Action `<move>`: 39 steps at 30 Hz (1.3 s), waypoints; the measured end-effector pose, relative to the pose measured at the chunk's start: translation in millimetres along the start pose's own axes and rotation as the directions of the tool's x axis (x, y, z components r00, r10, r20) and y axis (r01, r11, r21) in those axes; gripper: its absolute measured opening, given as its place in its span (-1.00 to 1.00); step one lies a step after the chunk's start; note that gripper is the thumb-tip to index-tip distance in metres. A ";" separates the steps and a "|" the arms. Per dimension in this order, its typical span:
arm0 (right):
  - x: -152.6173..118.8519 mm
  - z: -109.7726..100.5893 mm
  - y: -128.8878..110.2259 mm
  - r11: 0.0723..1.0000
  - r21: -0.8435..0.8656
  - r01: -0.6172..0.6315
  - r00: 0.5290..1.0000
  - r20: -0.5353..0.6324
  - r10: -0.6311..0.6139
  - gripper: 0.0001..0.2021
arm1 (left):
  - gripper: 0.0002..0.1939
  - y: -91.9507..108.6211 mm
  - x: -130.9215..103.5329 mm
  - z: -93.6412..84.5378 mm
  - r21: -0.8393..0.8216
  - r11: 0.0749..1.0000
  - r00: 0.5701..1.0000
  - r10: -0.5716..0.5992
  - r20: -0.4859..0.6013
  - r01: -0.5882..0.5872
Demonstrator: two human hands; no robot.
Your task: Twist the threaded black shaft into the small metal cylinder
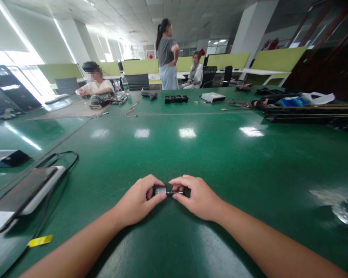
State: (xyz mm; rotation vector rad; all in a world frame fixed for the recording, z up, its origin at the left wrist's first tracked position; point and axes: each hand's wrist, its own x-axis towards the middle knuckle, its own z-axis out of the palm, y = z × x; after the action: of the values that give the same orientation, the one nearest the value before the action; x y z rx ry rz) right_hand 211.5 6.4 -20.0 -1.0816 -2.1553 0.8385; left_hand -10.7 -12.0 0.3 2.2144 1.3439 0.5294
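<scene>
Between the left hand (139, 199) and right hand (199, 196) sits a small metal part (161, 190), its silvery end pinched by the left; the right curls narrowly around its dark shaft (169, 192), contact unclear. Two-handed steadying seems the step; moving on calls for a firm left pinch.

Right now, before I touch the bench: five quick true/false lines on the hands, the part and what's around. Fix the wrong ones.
1. The left hand holds the silver cylinder end of the small metal part. True.
2. The right hand lies flat, well away from the part. False: the right hand is curled about its thinner, dark end.
3. A phone-like device lies left of both hands. True.
4. The bottle stands beside the right hand. False: the bottle stands at the table's far side.
5. The standing person has a hand on the hip. True.
</scene>
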 end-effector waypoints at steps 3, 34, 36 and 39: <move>-0.1 -0.3 -0.7 1.000 -0.006 0.002 1.000 0.004 -0.002 -0.71 | -0.78 0.7 0.2 -0.3 0.025 1.000 1.000 0.000 0.011 -0.001; 2.3 1.8 1.9 0.988 -0.092 0.127 0.991 0.050 -0.123 -0.87 | -0.78 1.9 0.7 2.3 0.046 0.999 0.999 -0.018 0.026 0.017; 2.1 1.7 2.2 0.988 -0.091 0.128 0.991 0.052 -0.124 -0.87 | -0.77 2.2 0.1 2.3 0.049 0.999 0.999 -0.018 0.028 0.017; 1.6 1.0 2.3 0.988 -0.090 0.128 0.991 0.053 -0.124 -0.87 | -0.76 1.9 -0.4 2.3 0.054 0.998 1.000 -0.015 0.028 0.014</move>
State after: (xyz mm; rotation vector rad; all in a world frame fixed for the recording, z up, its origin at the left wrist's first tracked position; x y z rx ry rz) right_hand 211.0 8.6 -22.0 -0.9675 -2.2958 0.7191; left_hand -8.3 -13.6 -0.5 2.2448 1.3739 0.4605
